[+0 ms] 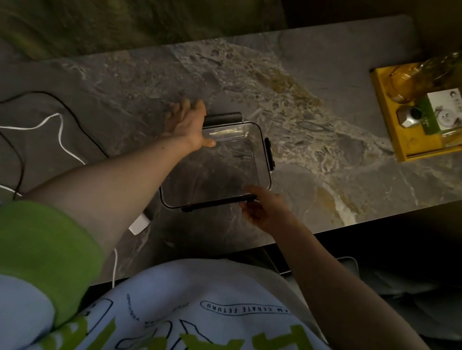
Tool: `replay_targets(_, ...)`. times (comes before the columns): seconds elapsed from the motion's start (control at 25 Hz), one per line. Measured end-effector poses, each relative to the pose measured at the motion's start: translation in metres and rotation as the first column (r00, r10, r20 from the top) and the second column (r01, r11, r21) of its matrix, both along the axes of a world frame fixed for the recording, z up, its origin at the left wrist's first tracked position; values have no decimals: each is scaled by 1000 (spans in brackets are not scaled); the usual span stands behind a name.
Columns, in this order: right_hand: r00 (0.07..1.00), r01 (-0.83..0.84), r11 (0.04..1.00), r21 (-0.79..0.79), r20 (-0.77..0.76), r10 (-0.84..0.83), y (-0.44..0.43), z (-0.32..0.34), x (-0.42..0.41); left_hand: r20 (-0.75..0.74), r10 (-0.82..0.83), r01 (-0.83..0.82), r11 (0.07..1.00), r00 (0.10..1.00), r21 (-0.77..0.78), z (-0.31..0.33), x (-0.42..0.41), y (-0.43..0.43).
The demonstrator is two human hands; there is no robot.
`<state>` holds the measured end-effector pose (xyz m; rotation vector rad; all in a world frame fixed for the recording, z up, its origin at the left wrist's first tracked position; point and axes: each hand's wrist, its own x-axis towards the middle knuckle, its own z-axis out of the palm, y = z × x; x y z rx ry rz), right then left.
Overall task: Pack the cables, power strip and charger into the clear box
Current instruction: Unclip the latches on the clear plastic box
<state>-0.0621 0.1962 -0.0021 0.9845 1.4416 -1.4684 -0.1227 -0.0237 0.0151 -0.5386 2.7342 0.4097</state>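
A clear box (235, 152) with black clips sits in the middle of the marble table (327, 157). My left hand (188, 125) rests on its far left corner, thumb over the rim, fingers spread beside the far clip. At the near right corner my right hand (266, 207) grips the near black clip. A black cable (24, 134) and a white cable (59, 132) lie loose on the table to the left. Partly hidden under my left forearm, a white charger (139, 225) lies at the near edge. No power strip is visible.
A yellow tray (407, 137) at the far right holds a glass, a small box and a metal object. The table's near edge runs just in front of my shirt. Green fabric lies beyond the far edge.
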Motion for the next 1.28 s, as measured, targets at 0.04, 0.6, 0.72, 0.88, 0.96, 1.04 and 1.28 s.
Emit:
replay_targets(0.04,1000,-16,1000,-13,11,16,0,1,-1,-26,-8,8,1000,1000,-12,-1,4,2)
replay_targets(0.6,853,-251,842,477,-301,425,33,6,-49,-213,581,-445,769,786,458,-3,76,-36)
replay_targets(0.72,807,-280,832,478,-353,474,28,7,-59,-101,646,-542,707,757,454,-9,105,-36)
replay_targets(0.88,736,-322,809,493,-407,541,19,8,-69,-54,725,-610,614,686,502,-4,128,-28)
replay_targets(0.96,693,-346,778,525,-416,589,17,7,-70,-54,749,-620,585,661,523,-3,133,-26)
replay_targets(1.04,666,-341,755,560,-423,614,17,7,-70,-44,752,-623,576,658,529,-3,135,-26)
replay_targets(1.28,625,-318,732,602,-448,639,14,12,-66,-25,786,-643,522,617,560,-8,144,-24)
